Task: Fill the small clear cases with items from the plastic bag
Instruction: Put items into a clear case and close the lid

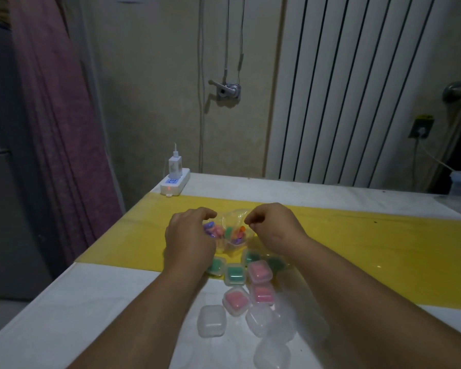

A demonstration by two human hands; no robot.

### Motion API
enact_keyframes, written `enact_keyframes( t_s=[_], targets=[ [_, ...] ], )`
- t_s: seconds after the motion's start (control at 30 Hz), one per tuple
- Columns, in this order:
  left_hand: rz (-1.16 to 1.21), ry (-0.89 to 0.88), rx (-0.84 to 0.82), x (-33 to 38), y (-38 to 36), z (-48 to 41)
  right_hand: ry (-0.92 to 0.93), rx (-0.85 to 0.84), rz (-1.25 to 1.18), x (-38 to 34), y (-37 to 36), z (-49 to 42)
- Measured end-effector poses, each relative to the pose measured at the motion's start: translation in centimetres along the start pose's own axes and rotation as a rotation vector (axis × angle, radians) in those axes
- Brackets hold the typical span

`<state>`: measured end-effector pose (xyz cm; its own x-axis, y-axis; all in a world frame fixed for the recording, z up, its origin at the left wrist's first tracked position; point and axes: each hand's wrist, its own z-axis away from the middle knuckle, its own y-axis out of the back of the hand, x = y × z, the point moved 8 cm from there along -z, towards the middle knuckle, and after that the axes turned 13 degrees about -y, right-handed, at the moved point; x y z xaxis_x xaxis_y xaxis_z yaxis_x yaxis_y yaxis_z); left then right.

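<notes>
Plastic bag (232,230), head view: it lies on the desk (357,235) at frame centre, directly between the hands, its mouth towards the top of the frame. Left hand (189,235) and right hand (274,227) each pinch an edge, equally near. Small clear cases (236,274), some filled, sit just below the bag, nearer the viewer.

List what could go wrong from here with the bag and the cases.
1. Both hands, left hand and right hand, tug at the plastic bag; it may tear open and scatter the colourful items.
2. The empty clear cases lie close beneath the forearms, so a sweep could knock them away.
</notes>
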<state>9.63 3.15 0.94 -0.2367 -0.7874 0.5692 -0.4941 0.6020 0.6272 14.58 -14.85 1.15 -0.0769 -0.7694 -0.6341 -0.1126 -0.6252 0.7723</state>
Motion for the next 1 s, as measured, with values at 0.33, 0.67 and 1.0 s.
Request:
enact_keyframes(
  t_s=[0.33,0.67,1.0],
  targets=[
    [0.056,0.066,-0.056,-2.0,-1.5,-0.1,0.072,-0.098,0.342,-0.9,-3.5,-0.6],
    [0.100,0.063,-0.071,-2.9,-2.6,-0.4,0.073,-0.040,0.018,-2.7,-2.4,-0.6],
    [0.082,0.060,-0.062,-3.0,-2.8,-0.4,0.053,-0.165,0.286,-3.9,-5.3,-0.8]
  ],
)
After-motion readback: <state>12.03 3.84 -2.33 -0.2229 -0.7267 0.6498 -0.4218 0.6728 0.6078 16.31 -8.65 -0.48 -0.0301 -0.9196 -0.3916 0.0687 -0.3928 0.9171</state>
